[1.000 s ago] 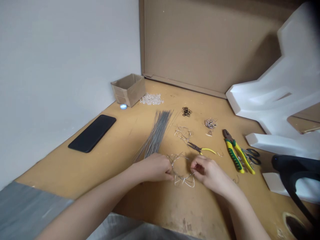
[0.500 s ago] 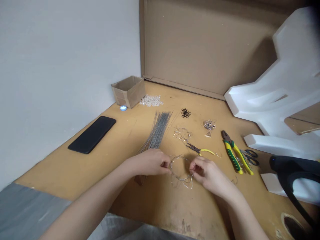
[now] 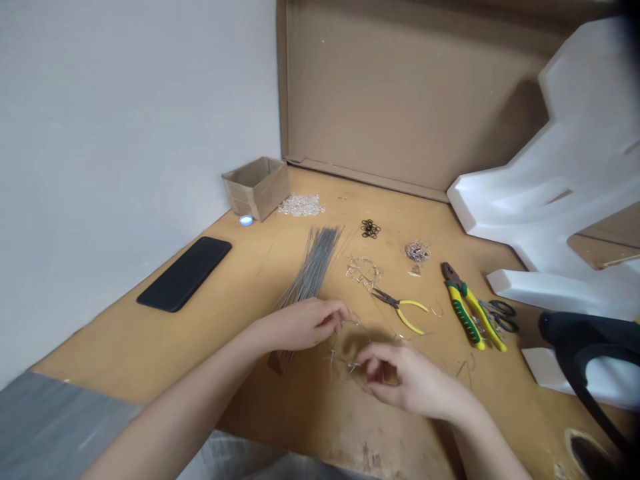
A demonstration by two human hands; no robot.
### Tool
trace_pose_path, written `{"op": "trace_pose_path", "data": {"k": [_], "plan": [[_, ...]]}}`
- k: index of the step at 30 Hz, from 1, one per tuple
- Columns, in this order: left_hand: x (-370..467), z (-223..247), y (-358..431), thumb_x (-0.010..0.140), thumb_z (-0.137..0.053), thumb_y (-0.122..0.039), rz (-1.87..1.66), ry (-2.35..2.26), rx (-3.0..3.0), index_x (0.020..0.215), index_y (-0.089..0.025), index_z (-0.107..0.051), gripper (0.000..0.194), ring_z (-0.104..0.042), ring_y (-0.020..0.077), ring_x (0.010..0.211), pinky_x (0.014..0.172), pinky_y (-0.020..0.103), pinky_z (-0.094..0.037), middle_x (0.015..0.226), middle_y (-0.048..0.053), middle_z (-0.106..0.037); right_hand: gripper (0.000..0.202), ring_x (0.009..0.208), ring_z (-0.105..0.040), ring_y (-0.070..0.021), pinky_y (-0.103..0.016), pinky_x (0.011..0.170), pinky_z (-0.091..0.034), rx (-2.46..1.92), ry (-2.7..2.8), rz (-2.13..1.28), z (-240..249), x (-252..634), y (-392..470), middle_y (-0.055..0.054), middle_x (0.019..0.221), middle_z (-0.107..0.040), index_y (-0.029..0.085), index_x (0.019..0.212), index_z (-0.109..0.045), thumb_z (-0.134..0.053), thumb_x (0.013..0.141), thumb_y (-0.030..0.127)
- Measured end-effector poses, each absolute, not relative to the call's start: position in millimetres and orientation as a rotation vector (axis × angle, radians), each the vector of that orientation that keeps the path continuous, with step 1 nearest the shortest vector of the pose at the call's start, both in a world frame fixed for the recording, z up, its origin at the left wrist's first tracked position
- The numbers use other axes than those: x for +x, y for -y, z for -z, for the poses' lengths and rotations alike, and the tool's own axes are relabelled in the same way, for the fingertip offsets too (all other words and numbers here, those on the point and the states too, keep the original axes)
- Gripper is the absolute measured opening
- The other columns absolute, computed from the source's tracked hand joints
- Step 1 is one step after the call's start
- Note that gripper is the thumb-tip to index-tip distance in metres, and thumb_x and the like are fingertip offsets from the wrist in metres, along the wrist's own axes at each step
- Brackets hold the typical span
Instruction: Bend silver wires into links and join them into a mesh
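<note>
A thin wire ring [image 3: 332, 348] with bent wire ends sticking out is held between my hands, low over the table. My left hand [image 3: 310, 325] pinches it at the upper left with thumb and forefinger. At the lower right, the curled fingers of my right hand [image 3: 405, 375] are closed on its edge, slightly smeared by motion. A bundle of straight grey wires [image 3: 316, 263] lies just beyond my left hand. Long-nose pliers [image 3: 399, 303] with yellow handles lie spread beyond my right hand. Another wire ring [image 3: 363, 271] rests behind the pliers.
Combination pliers [image 3: 463, 300] and scissors [image 3: 503, 315] lie to the right, near white foam [image 3: 495, 207]. Black rings [image 3: 371, 229], a wire coil [image 3: 417, 251] and clear beads [image 3: 303, 205] sit farther back. A small cardboard box [image 3: 270, 193] and a black phone [image 3: 185, 273] are on the left.
My right hand has moved down and a little left along the wire ring. My left hand has shifted slightly up its edge, and the ring has turned or tilted.
</note>
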State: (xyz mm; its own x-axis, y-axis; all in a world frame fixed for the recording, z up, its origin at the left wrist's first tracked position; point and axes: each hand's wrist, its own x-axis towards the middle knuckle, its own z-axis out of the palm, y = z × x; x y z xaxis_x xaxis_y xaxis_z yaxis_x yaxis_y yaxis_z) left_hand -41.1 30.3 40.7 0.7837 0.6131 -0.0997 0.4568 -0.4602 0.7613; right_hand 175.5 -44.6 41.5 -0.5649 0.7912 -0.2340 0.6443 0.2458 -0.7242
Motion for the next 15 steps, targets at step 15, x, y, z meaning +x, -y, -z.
{"op": "trace_pose_path", "data": {"k": [15], "plan": [[-34.4, -35.6, -26.6, 0.083, -0.043, -0.021, -0.246, -0.804, 2.053, 0.101, -0.019, -0.050, 0.020, -0.054, 0.0101, 0.066, 0.062, 0.020, -0.041, 0.076, -0.001, -0.060, 0.018, 0.060, -0.050, -0.0091, -0.020, 0.056, -0.039, -1.460, 2.185, -1.130, -41.3, 196.3, 34.6, 0.001, 0.072, -0.058, 0.019, 0.090, -0.060, -0.053, 0.074, 0.014]]}}
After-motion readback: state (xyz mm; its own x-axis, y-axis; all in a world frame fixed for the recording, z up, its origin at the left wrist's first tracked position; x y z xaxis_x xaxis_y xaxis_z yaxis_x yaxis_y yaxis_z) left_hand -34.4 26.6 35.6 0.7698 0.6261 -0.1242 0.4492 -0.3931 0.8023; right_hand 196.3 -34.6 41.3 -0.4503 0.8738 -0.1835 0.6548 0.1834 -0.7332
